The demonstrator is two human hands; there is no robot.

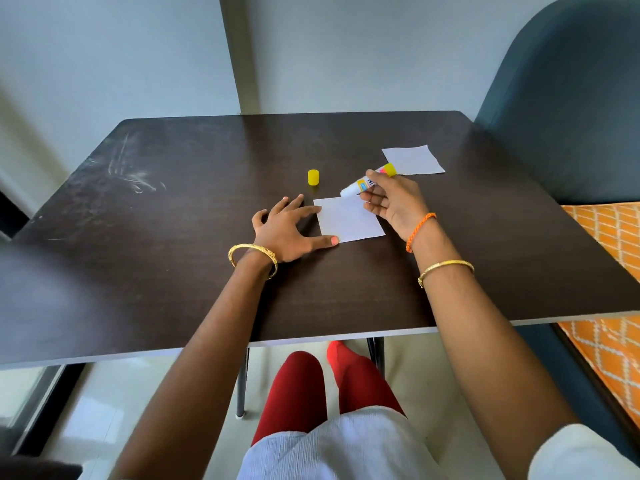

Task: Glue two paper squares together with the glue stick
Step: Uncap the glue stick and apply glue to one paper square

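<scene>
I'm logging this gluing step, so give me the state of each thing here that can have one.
glue stick: uncapped, tilted, tip above the near square's far edge
yellow cap: off, standing on the table
near paper square: flat, held at its left edge
far paper square: flat, untouched
left hand: spread, fingertips on the near square
right hand: grips the glue stick

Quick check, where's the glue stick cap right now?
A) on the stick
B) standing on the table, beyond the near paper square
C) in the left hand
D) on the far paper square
B: the yellow cap stands alone on the table, beyond the near paper square, while the right hand holds the uncapped glue stick.
</scene>
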